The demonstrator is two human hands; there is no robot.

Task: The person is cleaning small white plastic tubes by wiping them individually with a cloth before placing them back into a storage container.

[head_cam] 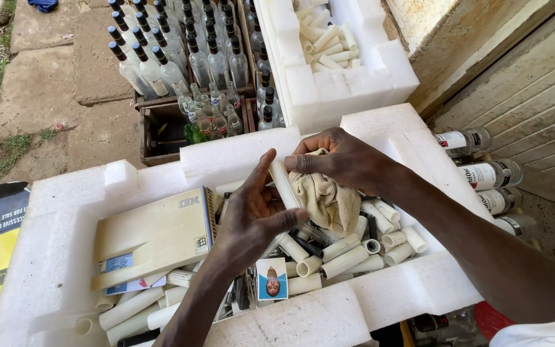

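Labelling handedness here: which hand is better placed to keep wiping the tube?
Probably the right hand: it presses the cloth onto the white tube. The left hand grips the tube, steadying it over the foam box.

A short cream-white plastic tube [285, 183], tilted with its upper end leaning left, is held between two hands above a white foam box, while a crumpled beige cloth [324, 196] is pressed against its right side and hangs below.
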